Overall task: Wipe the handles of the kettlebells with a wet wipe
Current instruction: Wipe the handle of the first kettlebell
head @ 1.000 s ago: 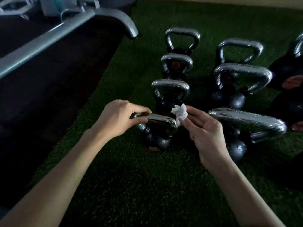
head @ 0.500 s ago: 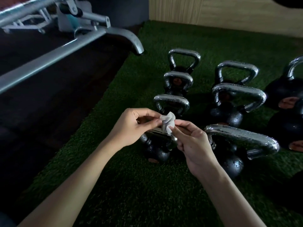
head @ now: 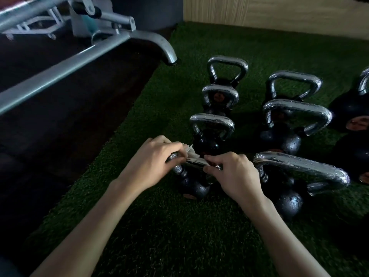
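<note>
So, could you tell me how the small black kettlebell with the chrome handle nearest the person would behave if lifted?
Probably heavy for its size: the small black kettlebell looks like solid metal. Its chrome handle, under the white wet wipe, looks droplet-speckled, so likely slippery. On soft green turf its rounded body might tip rather than slide if pushed.

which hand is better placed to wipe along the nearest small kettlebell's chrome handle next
Probably left: the left hand holds the bunched white wet wipe against the chrome handle; the right hand only pinches its far end.
</note>
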Demonstrator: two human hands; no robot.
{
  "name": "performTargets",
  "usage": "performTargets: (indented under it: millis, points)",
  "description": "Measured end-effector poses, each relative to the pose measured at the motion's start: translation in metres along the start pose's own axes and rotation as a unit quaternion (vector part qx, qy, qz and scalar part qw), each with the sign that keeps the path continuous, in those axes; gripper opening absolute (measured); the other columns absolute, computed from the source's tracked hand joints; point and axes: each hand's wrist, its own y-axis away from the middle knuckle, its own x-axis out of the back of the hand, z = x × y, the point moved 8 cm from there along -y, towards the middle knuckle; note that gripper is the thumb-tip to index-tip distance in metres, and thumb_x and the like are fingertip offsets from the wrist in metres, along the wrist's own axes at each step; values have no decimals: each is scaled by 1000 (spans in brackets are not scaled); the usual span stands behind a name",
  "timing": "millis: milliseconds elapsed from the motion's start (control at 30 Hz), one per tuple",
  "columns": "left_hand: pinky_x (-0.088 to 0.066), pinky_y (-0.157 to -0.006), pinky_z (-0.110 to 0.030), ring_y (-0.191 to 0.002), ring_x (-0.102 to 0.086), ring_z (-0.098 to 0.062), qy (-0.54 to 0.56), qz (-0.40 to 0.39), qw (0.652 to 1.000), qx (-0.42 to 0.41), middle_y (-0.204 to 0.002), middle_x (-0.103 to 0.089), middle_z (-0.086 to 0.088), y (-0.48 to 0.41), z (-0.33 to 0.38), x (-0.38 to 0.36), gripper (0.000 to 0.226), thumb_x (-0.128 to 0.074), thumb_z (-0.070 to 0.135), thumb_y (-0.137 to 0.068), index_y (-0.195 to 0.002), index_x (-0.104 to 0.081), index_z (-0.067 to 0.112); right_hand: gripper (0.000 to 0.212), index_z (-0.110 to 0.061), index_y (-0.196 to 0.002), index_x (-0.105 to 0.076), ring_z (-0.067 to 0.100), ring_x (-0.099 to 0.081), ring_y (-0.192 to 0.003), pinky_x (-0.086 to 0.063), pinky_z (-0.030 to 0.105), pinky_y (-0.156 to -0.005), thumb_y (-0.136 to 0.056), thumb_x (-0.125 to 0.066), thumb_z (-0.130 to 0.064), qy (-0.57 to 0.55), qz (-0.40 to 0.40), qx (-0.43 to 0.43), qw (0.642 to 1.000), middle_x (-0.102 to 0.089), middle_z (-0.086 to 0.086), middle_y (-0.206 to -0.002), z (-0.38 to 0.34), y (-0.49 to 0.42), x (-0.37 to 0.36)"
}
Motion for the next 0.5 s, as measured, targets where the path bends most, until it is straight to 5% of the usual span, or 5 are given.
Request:
performTargets:
  millis: [200, 367, 500]
  points:
    - [-50, -82, -21, -93, -60, 3, 55, -36, 998, 22, -101, -64, 23, -13, -8, 1, 34, -72, 44, -87, -121, -70, 40, 37, -49, -126, -67, 22, -69, -99, -46, 30, -70, -89, -71, -52, 8, -5, 5, 1000, -74, -5, -111, 1, -2, 1]
    - [-39, -89, -17, -102, -55, 5, 67, -71, 995, 20, -110, -69, 26, -20, -22, -6, 27, -73, 41, -88, -114, -74, 47, 37, -52, -125, -67, 22, -69, -95, -51, 32, -74, -88, -71, -55, 3, 1, -4, 1000, -74, -6, -100, 8, 0, -2]
    - [-46, -102, -16, -104, -64, 14, 188, -82, 976, 71, -108, -74, 26, -11, -38, -6, 27, -79, 36, -83, -110, -79, 36, 36, -53, -124, -66, 20, -69, -87, -48, 30, -68, -88, -71, -53, -4, 17, 0, 1000, -73, -6, -91, 16, 8, -1]
